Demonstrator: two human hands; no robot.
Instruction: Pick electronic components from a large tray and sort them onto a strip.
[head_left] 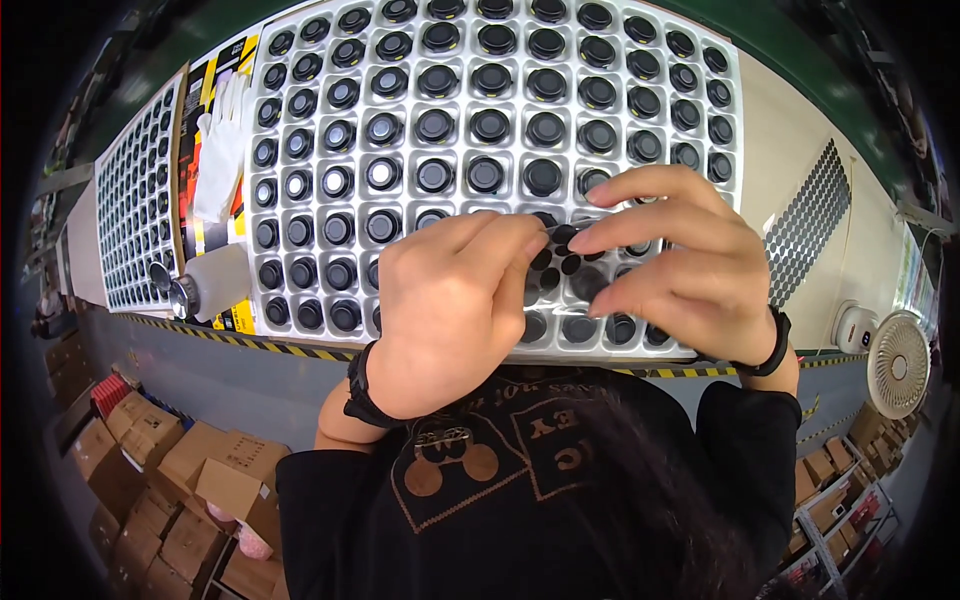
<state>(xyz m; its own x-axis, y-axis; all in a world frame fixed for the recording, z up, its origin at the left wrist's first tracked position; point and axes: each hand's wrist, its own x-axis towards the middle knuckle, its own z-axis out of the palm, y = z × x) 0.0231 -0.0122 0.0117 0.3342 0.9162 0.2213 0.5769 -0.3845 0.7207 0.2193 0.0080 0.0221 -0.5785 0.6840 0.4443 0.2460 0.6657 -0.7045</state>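
Both hands are raised over the near edge of a silvery moulded tray (410, 106) with rows of round black parts (490, 123) in its pockets. My left hand (450, 300) is closed, thumb and forefinger pinched on a small clear sheet of black round stickers (569, 264). Its other fingers are curled and partly hidden. My right hand (690, 265) faces it from the other side, fingers apart and bent, fingertips close to the stickers. I cannot make out any sticker held between them. Beneath the sheet, some tray pockets are partly covered.
At the left lie white gloves (222, 150), a whitish bottle (215, 282) and a second filled tray (140, 200). A larger sheet of black stickers (815, 220) is on the right, near a small fan (897, 366). Cardboard boxes (235, 470) stand on the floor behind.
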